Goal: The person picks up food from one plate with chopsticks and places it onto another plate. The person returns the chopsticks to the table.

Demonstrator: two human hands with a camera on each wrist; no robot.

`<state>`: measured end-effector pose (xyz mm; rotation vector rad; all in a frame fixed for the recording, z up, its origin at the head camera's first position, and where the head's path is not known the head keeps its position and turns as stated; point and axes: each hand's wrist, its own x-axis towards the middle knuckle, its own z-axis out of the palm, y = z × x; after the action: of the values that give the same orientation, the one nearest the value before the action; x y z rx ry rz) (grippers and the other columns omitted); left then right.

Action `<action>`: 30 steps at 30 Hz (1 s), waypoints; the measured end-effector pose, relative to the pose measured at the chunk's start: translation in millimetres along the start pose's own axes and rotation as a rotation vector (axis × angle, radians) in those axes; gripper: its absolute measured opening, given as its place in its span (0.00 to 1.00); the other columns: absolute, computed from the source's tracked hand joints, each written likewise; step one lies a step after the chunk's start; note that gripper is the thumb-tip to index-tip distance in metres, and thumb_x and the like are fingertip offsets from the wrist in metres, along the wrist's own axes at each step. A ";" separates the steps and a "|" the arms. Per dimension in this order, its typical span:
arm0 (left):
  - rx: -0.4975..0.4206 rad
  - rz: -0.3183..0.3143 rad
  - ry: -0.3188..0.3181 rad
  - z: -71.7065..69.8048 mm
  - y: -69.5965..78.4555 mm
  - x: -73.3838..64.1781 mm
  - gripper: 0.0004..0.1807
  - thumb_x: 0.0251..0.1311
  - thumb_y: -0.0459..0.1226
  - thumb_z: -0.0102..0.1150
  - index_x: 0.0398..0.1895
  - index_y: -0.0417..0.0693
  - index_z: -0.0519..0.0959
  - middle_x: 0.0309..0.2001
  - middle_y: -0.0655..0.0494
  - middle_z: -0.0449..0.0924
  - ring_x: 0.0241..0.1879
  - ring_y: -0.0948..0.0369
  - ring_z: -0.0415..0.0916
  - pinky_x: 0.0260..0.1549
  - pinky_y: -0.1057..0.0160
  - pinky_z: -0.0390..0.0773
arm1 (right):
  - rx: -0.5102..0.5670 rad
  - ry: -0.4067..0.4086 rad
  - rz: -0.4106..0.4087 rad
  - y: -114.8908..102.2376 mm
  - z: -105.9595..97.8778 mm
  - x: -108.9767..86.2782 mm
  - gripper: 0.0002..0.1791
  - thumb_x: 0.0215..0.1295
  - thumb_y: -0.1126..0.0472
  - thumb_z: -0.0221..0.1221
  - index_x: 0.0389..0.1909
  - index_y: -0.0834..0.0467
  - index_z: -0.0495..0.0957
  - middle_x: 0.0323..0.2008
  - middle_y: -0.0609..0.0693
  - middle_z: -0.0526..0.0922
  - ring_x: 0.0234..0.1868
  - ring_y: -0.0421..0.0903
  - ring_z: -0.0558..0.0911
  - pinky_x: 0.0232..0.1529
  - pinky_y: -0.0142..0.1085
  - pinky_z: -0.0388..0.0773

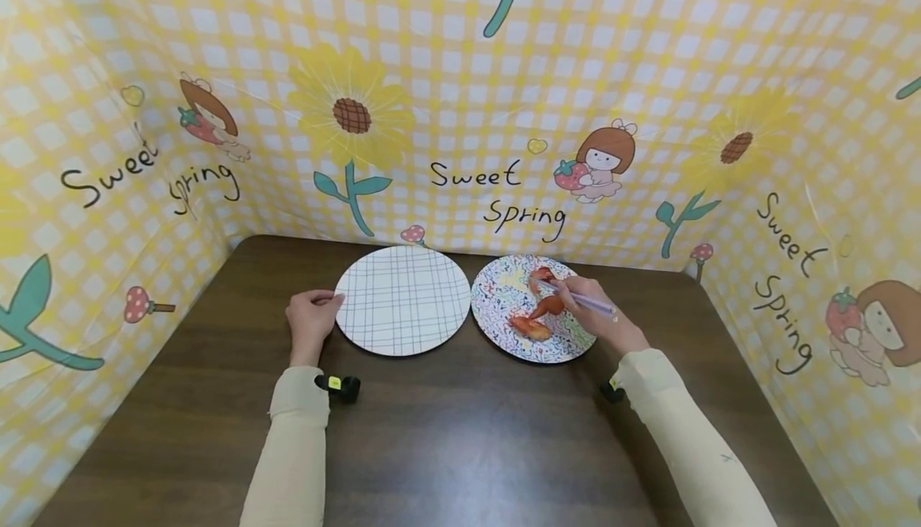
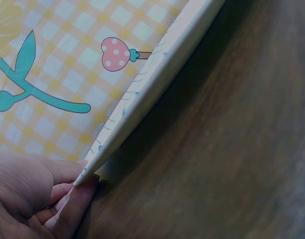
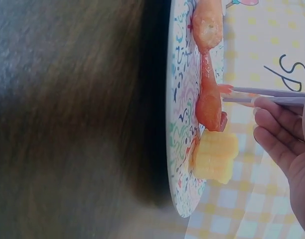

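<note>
My left hand point(image 1: 314, 315) pinches the left rim of a round white plate point(image 1: 403, 299) with a blue line grid. In the left wrist view, thumb and fingers meet on the plate's edge point(image 2: 142, 94). A pair of light purple chopsticks point(image 1: 593, 301) is held in my right hand point(image 1: 592, 311), above a plate with multicoloured squiggles point(image 1: 496, 319). Their tips reach a reddish shrimp-like piece point(image 1: 541, 274), partly hidden behind a drumstick point(image 3: 210, 107) in the right wrist view; whether they grip it I cannot tell. Another drumstick point(image 3: 207, 27) and a yellow corn-like chunk point(image 3: 215, 157) share that plate.
Both plates stand side by side, nearly touching, toward the back of the dark wooden table point(image 1: 446, 447). A yellow checked cloth point(image 1: 460, 111) with sunflowers and lettering hangs behind and on both sides. Each wrist carries a small black camera point(image 1: 344, 388).
</note>
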<state>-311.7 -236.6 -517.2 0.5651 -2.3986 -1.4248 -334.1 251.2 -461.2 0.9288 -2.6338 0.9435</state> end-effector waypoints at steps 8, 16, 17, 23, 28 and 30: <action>-0.008 0.000 -0.012 -0.2 1.4 -0.5 0.17 0.65 0.40 0.66 0.48 0.35 0.86 0.44 0.37 0.87 0.45 0.46 0.83 0.38 0.60 0.77 | -0.032 0.010 -0.007 -6.6 -4.1 -2.9 0.16 0.74 0.68 0.56 0.23 0.61 0.76 0.18 0.43 0.67 0.23 0.43 0.69 0.27 0.34 0.67; -0.010 -0.010 -0.013 -0.6 1.7 -0.8 0.17 0.66 0.40 0.66 0.49 0.35 0.86 0.45 0.37 0.86 0.45 0.46 0.83 0.40 0.58 0.78 | -0.121 0.039 -0.059 -17.3 -5.8 -5.0 0.12 0.75 0.67 0.55 0.31 0.63 0.82 0.24 0.51 0.79 0.29 0.47 0.75 0.35 0.41 0.73; -0.010 -0.012 -0.011 -0.8 1.8 -1.1 0.17 0.66 0.41 0.66 0.49 0.35 0.86 0.45 0.37 0.86 0.45 0.47 0.83 0.39 0.59 0.77 | -0.129 0.046 -0.076 -18.1 -5.5 -4.9 0.12 0.75 0.67 0.54 0.30 0.63 0.82 0.24 0.50 0.78 0.29 0.47 0.75 0.35 0.41 0.73; -0.007 -0.007 -0.011 -0.9 0.9 -1.5 0.17 0.65 0.41 0.66 0.48 0.34 0.86 0.45 0.37 0.87 0.44 0.47 0.83 0.37 0.61 0.77 | -0.165 0.071 -0.175 -29.1 -6.1 -4.5 0.10 0.72 0.70 0.55 0.33 0.64 0.83 0.29 0.53 0.81 0.33 0.49 0.78 0.38 0.45 0.78; -0.011 -0.009 -0.005 -0.1 1.3 -1.3 0.17 0.65 0.40 0.66 0.48 0.35 0.86 0.44 0.37 0.86 0.44 0.47 0.83 0.37 0.61 0.76 | -0.180 0.056 -0.184 -42.1 -7.7 -5.2 0.12 0.71 0.70 0.55 0.48 0.69 0.85 0.36 0.59 0.84 0.36 0.51 0.79 0.40 0.46 0.80; -0.011 -0.015 -0.004 0.5 1.5 -0.9 0.17 0.65 0.40 0.66 0.48 0.35 0.86 0.44 0.37 0.86 0.44 0.47 0.82 0.37 0.61 0.76 | -0.185 0.071 -0.208 -46.1 -7.3 -4.4 0.13 0.71 0.70 0.55 0.50 0.70 0.84 0.39 0.60 0.86 0.38 0.52 0.81 0.42 0.48 0.81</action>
<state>-311.5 -235.2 -516.1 0.5797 -2.3930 -1.4458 -302.3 230.3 -433.8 1.0747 -2.4566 0.6586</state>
